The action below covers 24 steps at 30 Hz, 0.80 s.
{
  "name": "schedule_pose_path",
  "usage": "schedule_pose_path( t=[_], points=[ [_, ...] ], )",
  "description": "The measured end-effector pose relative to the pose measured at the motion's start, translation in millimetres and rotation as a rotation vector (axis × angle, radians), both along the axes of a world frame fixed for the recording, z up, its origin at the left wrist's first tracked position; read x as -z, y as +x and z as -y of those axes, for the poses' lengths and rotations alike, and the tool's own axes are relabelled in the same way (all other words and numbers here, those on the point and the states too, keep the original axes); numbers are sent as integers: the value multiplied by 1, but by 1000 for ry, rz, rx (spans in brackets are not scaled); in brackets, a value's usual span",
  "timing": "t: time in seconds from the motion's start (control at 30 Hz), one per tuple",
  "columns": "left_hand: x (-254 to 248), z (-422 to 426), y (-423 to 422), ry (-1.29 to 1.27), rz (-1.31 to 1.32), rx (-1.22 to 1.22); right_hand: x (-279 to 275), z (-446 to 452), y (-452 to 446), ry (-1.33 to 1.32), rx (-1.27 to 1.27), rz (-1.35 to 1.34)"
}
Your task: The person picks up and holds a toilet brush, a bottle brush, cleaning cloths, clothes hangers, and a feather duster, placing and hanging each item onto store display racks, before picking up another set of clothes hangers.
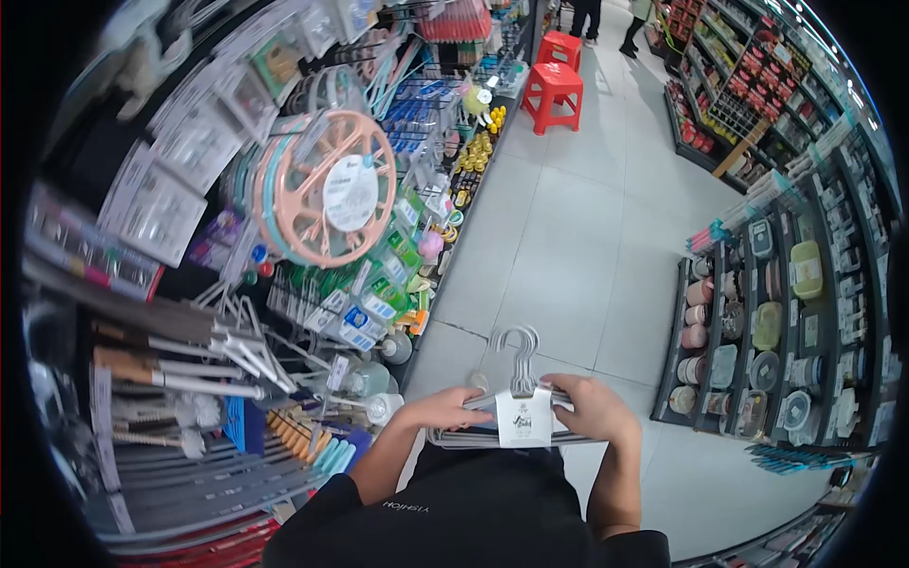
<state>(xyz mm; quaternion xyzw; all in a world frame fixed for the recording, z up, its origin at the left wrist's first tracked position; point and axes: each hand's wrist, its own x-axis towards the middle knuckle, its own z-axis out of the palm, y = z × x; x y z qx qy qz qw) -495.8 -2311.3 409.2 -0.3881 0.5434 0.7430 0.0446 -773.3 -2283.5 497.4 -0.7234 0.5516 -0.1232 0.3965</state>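
At the far left, packaged goods hang in rows on a dark shelf wall, with long-handled brushes (pixel 194 417) and a row of orange handles (pixel 292 437) lower down. Next come a pink wheel-shaped rack (pixel 348 194) with a round white label, then green packets (pixel 386 292) along the aisle edge. The left hand (pixel 445 409) is partly closed, its fingers and thumb gripping the left side of a bundle of hangers (pixel 524 379). The bundle sits level in front of the person's black shirt (pixel 454 511), hooks pointing away from the body, with a white card (pixel 525 421) around its middle. Beyond it on the tiled floor (pixel 540 246) stand two red stools (pixel 553 97). The right hand (pixel 597 409), also partly closed, grips the bundle's right side, its thumb near the card's edge. Farther right, a shelf unit (pixel 784 379) carries lidded containers and jars, including a yellow-green container (pixel 806 270).
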Motion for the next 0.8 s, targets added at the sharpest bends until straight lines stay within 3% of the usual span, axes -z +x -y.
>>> schedule_pose_path(
  t=[0.33,0.8],
  points=[
    [-19,156,-53,73,33,24,22,147,-52,66,109,31],
    [-32,381,-197,-34,73,-166,40,416,-208,-74,-88,165]
  ],
)
